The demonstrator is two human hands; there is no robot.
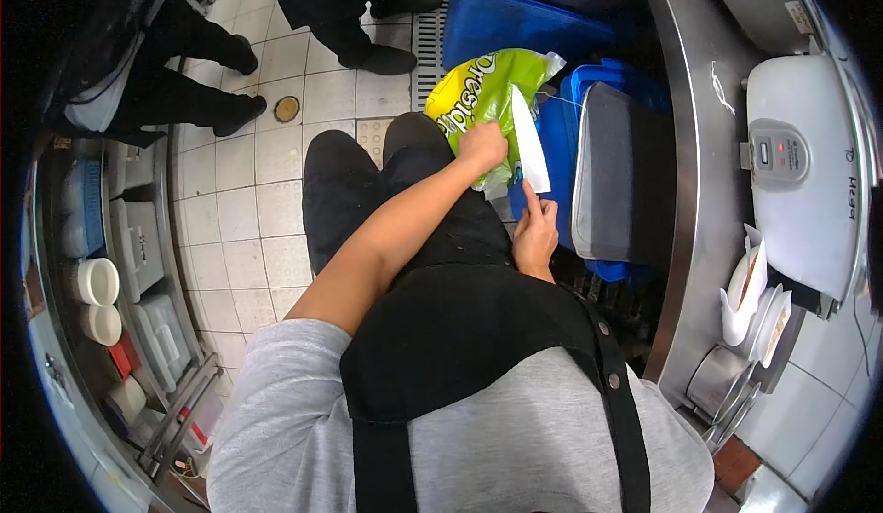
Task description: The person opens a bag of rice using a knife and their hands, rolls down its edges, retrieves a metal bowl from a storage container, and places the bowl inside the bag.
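Note:
My left hand [483, 148] is closed in a fist on a green and yellow plastic bag [505, 71], bunching it. Large dark and white letters run across the bag, partly covered by my hand. In my right hand [536, 230] is a kitchen knife [528, 145] with a wide, bright blade. Its tip points away from me, and the blade lies over the bag's right side. My index finger stretches along the knife near the base of the blade. Most of the handle is hidden by my fingers. A thin string [559, 99] trails to the right from the bag.
Blue crates [607, 269] and a grey lidded container [600, 172] stand right of my hands, below a steel counter [685, 126]. A white rice cooker [802, 182] is on the counter. Two people in dark trousers [345, 25] stand ahead left. Shelves with tubs [138, 246] line the left.

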